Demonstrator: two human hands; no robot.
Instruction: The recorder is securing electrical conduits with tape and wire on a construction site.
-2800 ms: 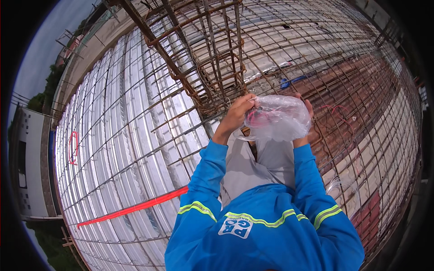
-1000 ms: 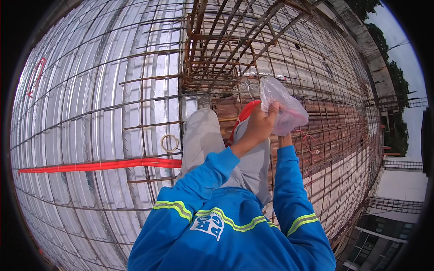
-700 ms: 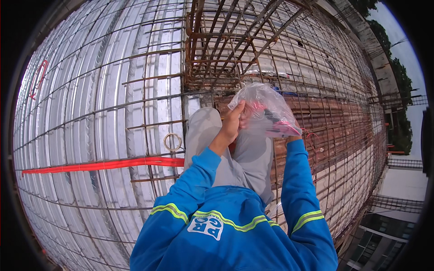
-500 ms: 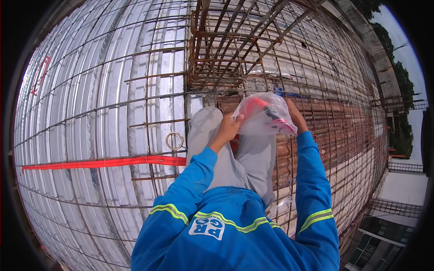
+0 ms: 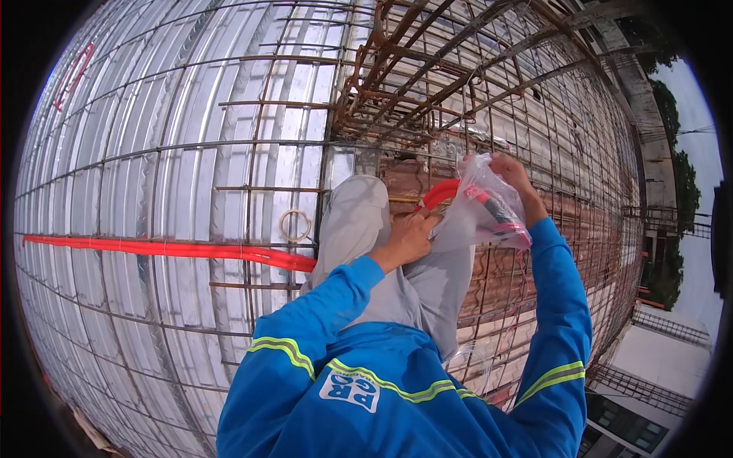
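My right hand (image 5: pixel 510 172) grips the upper part of a crumpled clear plastic bag (image 5: pixel 477 221), with pink and black contents showing through. A curved red tube (image 5: pixel 440 192) reaches leftward from the bag toward my left hand (image 5: pixel 411 237), whose fingers close on it beside the bag's loose edge; my fingertips are partly hidden. Both hands are over my grey-trousered legs (image 5: pixel 349 229). A cream coil ring (image 5: pixel 295 213) lies on the steel mesh left of my knee.
Rebar mesh covers silver corrugated decking (image 5: pixel 114 191) on the left and rusty brown sheets (image 5: pixel 489 282) on the right. A rebar cage (image 5: pixel 389 91) stands ahead. Long red tubes (image 5: pixel 168 246) run across the left mesh. A concrete edge (image 5: pixel 653 153) and buildings (image 5: pixel 649 359) are at the right.
My left hand has moved lower, from the bag to the red tube. My right hand has risen with the bag, and the curved tube now shows outside it. The view has turned slightly.
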